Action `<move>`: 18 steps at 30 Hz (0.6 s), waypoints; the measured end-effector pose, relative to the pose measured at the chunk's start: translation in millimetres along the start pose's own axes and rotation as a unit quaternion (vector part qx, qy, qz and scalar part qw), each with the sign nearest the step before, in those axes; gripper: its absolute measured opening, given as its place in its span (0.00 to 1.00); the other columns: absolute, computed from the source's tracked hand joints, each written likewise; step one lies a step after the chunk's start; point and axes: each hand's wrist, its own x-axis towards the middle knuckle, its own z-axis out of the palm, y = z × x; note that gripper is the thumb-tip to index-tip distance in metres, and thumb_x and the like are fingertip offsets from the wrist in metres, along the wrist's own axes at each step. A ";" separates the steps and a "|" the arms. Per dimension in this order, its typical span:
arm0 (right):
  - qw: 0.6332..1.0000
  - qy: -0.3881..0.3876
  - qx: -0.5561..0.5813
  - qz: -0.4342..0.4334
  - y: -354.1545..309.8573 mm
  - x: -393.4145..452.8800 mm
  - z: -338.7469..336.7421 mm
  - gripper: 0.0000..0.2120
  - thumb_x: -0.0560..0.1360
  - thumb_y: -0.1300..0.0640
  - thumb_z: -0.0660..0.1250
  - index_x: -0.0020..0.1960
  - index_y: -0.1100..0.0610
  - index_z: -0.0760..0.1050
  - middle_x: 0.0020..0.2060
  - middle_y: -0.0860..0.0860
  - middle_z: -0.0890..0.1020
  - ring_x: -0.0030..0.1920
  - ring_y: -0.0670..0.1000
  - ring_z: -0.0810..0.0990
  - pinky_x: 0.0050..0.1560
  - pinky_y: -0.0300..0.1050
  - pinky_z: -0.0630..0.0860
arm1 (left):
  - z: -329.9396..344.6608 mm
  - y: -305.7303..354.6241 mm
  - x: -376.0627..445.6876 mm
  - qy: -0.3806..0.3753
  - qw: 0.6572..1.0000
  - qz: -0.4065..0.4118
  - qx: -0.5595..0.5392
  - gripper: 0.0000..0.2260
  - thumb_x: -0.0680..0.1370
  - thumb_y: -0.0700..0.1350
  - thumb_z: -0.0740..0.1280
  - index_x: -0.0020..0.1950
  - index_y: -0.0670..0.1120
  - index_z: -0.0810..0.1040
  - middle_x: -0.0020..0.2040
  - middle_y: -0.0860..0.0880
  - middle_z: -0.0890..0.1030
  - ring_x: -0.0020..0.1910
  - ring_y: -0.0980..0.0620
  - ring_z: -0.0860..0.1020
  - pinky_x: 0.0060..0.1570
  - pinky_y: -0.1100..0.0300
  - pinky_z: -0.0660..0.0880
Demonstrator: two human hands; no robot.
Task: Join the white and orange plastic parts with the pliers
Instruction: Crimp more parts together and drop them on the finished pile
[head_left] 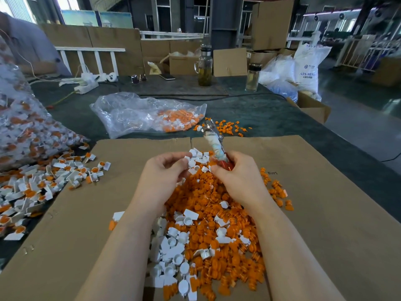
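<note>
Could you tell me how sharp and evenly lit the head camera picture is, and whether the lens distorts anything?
Head view: the hands, left and right, and the orange parts are sharp under soft, even light; the pliers are slightly blurred; wide-angle bending curves the cardboard edges; windows top left are overexposed.

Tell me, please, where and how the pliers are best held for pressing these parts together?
By the red handles, from the near side, as the right hand holds the pliers now: the metal head points away, leaving it clear for the parts.
</note>
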 end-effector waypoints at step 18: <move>0.988 0.058 0.135 -0.041 -6.4 -4.3 1.0 0.06 0.75 0.54 0.70 0.42 0.44 0.76 0.36 0.40 0.81 0.40 0.41 0.78 0.35 0.28 0.73 | 9.5 6.3 -6.6 -0.021 0.984 -0.030 -0.176 0.05 0.72 0.42 0.74 0.46 0.43 0.84 0.38 0.48 0.84 0.37 0.55 0.82 0.40 0.64 0.78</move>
